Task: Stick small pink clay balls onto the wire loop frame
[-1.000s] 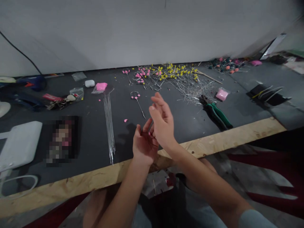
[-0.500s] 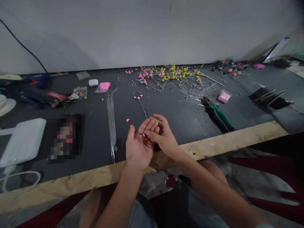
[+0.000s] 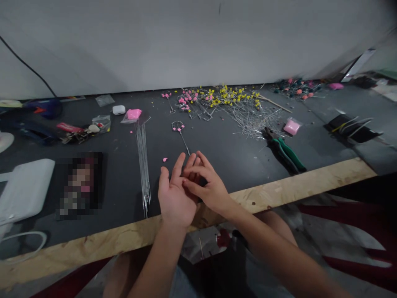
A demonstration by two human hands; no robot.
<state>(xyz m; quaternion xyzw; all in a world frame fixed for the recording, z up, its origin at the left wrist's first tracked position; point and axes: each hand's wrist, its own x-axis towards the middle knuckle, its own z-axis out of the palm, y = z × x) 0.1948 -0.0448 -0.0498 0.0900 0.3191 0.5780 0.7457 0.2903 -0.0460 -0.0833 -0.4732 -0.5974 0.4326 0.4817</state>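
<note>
My left hand (image 3: 178, 203) lies palm up over the table's front edge, its fingers stretched out. Across it reaches my right hand (image 3: 211, 186), thumb and forefinger closing on a small piece of pink clay (image 3: 185, 181) against the left palm. The fingertips partly cover that piece. Just beyond my fingers lies a twisted wire stem with a round loop (image 3: 178, 126) that carries pink dots. A loose bit of pink clay (image 3: 165, 159) rests left of the stem. Further left is a bundle of straight wires (image 3: 143, 165).
Behind are wire stems with yellow tips (image 3: 229, 96) and pink tips (image 3: 187, 98). Green-handled pliers (image 3: 287, 153) and a bag of pink clay (image 3: 292, 126) lie right. Another pink clay lump (image 3: 134, 114), a white case (image 3: 118, 109) and a white power bank (image 3: 29, 188) are left.
My right thumb and forefinger have shifted slightly left and down over the left palm, and the right fingers are more spread. The view has turned a little, and the table things stay put.
</note>
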